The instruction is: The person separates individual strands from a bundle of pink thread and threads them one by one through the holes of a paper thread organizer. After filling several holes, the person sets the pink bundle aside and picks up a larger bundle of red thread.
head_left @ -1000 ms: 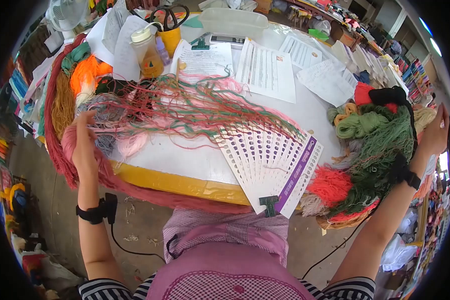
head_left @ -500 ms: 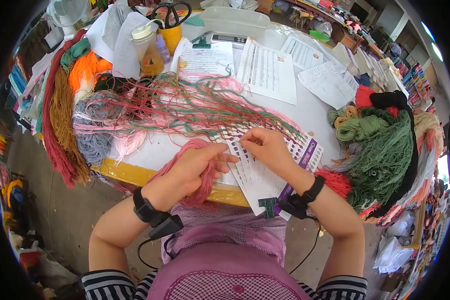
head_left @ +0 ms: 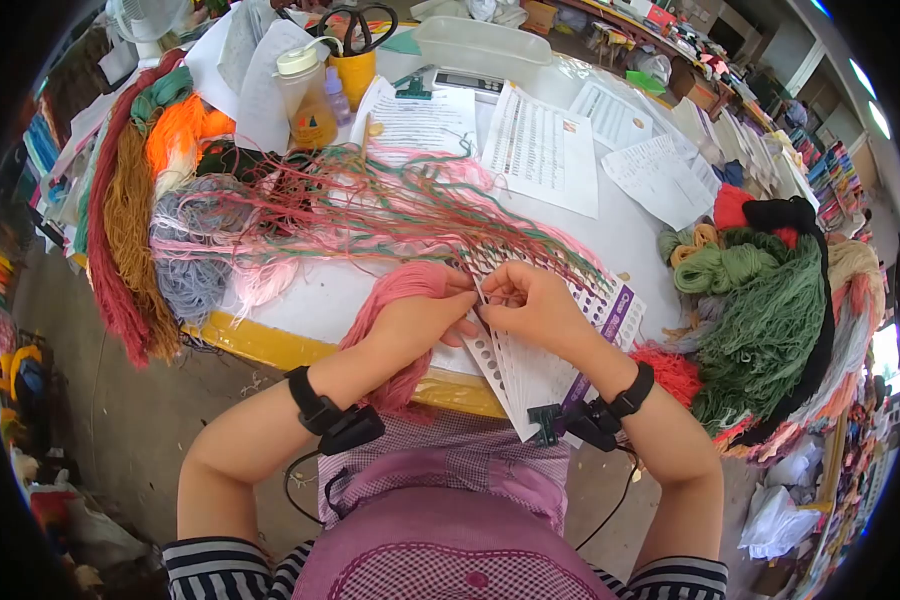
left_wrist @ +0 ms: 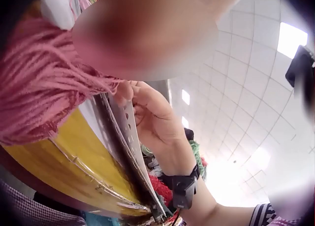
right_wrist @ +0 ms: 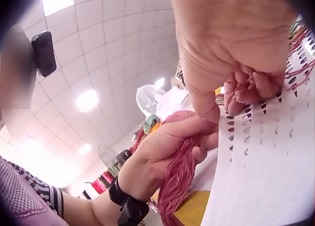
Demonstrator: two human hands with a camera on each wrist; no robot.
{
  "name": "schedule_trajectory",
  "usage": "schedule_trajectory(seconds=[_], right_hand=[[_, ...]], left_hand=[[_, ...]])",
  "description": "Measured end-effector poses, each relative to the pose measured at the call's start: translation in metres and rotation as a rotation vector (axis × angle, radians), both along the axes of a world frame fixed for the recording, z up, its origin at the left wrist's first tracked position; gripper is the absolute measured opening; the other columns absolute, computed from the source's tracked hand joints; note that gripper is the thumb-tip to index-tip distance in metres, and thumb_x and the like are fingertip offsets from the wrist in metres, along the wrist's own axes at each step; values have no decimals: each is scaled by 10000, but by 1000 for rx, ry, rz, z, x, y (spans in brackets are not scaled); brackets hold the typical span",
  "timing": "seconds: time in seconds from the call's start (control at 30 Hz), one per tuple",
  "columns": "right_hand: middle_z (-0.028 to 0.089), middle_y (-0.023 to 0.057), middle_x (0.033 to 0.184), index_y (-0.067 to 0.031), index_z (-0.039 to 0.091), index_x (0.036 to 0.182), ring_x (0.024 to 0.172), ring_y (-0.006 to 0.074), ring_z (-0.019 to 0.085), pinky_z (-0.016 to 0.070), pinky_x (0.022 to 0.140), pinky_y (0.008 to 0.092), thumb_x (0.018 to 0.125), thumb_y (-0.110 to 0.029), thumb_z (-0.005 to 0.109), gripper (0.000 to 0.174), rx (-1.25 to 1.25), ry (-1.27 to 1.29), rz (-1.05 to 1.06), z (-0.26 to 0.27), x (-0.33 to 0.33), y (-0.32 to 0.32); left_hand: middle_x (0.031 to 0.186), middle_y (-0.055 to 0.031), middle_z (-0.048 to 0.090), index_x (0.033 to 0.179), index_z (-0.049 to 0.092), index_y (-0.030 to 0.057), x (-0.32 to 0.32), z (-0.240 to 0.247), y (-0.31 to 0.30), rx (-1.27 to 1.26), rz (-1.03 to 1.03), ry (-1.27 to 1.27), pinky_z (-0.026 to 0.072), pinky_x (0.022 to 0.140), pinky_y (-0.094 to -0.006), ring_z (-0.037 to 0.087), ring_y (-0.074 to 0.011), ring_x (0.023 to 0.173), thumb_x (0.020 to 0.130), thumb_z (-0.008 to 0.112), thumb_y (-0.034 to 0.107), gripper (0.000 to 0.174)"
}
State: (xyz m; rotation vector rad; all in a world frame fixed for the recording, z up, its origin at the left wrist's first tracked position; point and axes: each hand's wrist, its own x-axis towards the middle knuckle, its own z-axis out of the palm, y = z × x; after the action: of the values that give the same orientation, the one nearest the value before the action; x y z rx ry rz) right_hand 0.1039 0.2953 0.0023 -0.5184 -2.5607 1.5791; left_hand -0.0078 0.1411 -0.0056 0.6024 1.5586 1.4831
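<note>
A hank of pink yarn [head_left: 395, 295] hangs over my left hand [head_left: 420, 325], whose fingers curl round it in the right wrist view. My right hand [head_left: 545, 310] pinches the upper left edge of a fan of white punched cards [head_left: 515, 375]. In the left wrist view, a strand of the pink yarn [left_wrist: 39, 83] reaches the right hand's fingertips [left_wrist: 125, 92] at the card edge. Red, green and pink threads [head_left: 370, 220] run from the cards' holes leftward across the table. A green clip [head_left: 545, 425] joins the cards at their lower end.
Green, coral and black yarn hanks [head_left: 760, 300] are heaped on the right. Brown, red and grey hanks [head_left: 120, 250] hang over the left edge. Behind are a bottle [head_left: 308, 105], a yellow cup [head_left: 352, 80] with scissors, printed sheets [head_left: 540, 150] and a plastic tray [head_left: 482, 48].
My hands were far apart, at the table's left and right sides. Both came in over the cards, the left bringing the pink hank; now their fingertips meet at the card edge.
</note>
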Motion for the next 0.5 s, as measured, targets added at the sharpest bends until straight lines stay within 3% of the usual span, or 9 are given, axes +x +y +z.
schedule_trajectory(seconds=[0.2,0.3,0.37,0.43,0.5], right_hand=[[619,15,803,-3,624,970,711,62,573,480,658,214,746,-101,703,256,-10,27,2,-5,1,1],[630,25,811,-1,632,988,724,70,584,486,668,219,742,-107,712,280,-38,46,21,-8,0,2],[661,68,803,-3,645,960,735,129,629,506,690,256,705,-169,731,317,-18,27,18,-7,0,2],[652,68,786,-6,647,960,723,138,626,502,675,262,702,-193,746,333,25,34,32,-10,-2,4],[644,69,768,-10,650,960,711,147,624,499,661,268,700,-216,762,350,72,33,43,-11,-4,6]], left_hand=[[928,-37,654,1076,599,13,-4,-1,-1,-118,-41,-30,499,587,-211,658,-109,729,926,577,209,248],[893,-33,656,1031,614,26,-15,3,-17,-83,4,-113,488,602,-215,640,-100,732,904,606,188,206],[855,-32,655,1027,628,35,-24,4,-28,12,48,-144,466,602,-210,610,-88,731,880,626,164,196],[875,-52,665,1009,656,41,-31,3,-33,68,62,-175,465,637,-214,603,-87,704,891,585,130,165],[818,-63,663,1116,636,39,-32,6,-32,233,17,-465,430,533,-202,590,-77,650,885,576,118,252]])
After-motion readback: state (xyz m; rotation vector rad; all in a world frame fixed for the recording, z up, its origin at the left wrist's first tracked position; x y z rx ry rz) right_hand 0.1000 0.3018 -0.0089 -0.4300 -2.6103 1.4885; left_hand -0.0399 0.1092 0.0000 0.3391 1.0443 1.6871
